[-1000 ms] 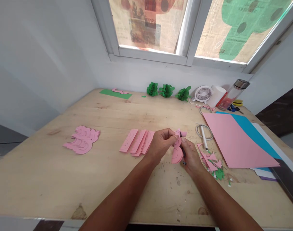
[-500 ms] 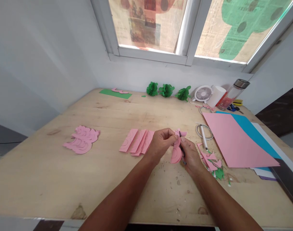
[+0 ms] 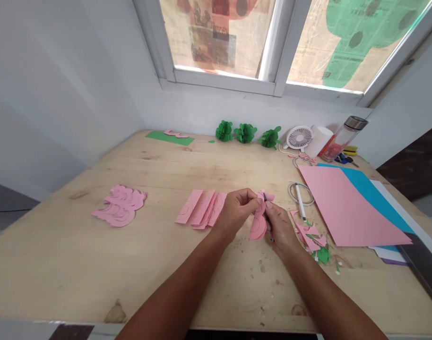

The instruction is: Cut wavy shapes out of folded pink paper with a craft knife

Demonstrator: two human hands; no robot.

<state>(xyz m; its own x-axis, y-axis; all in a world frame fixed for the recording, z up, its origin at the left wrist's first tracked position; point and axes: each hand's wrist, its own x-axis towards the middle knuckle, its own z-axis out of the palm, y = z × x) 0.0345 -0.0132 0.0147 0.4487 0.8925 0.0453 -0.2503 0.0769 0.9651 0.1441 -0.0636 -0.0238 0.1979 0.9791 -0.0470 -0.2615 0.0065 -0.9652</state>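
Two bare hands work above a pale, knotted wooden table. The left hand pinches a layered, scallop-edged pink paper piece between thumb and fingers, near its upper end. The right hand is curled around a dark, narrow tool, probably scissors, mostly hidden by the fingers; whether its blades are apart cannot be told. The pink piece hangs between the hands, its rounded lower lobe toward the person.

Compared with a second ago, that lobe has swung slightly leftward, while both hands have barely moved. The shift looks like a small turn of the paper against the tool, so the shaping seems to be advancing only slightly.

Left of the hands lie flat pink paper strips with drawn curves; farther left, a pile of scalloped pink paper shapes. To the right are pink and green paper scraps.
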